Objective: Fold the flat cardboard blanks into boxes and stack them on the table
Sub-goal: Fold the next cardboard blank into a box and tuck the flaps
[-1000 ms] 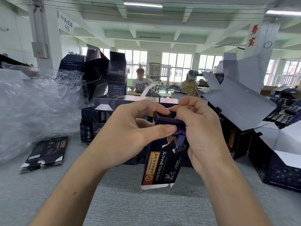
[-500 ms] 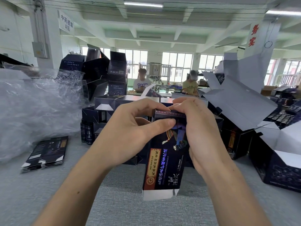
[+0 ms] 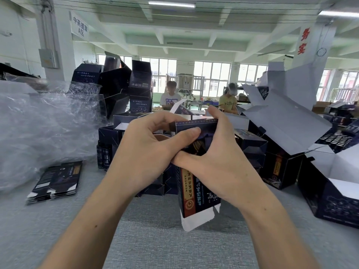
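I hold a dark blue cardboard box upright above the grey table, its white bottom flaps hanging loose. My left hand grips its upper left side, thumb pressed on the top flap. My right hand curls round the upper right side, fingers over the top edge and thumb across the front. A small stack of flat blanks lies on the table at the left. Folded dark boxes are piled behind my hands.
Crumpled clear plastic wrap fills the left side. Larger open boxes with grey flaps crowd the right, one close to my right arm. Two people sit at a far table.
The box has turned more upright and moved slightly lower and right. Both hands have closed further over its top end, and my right thumb now lies across the front.
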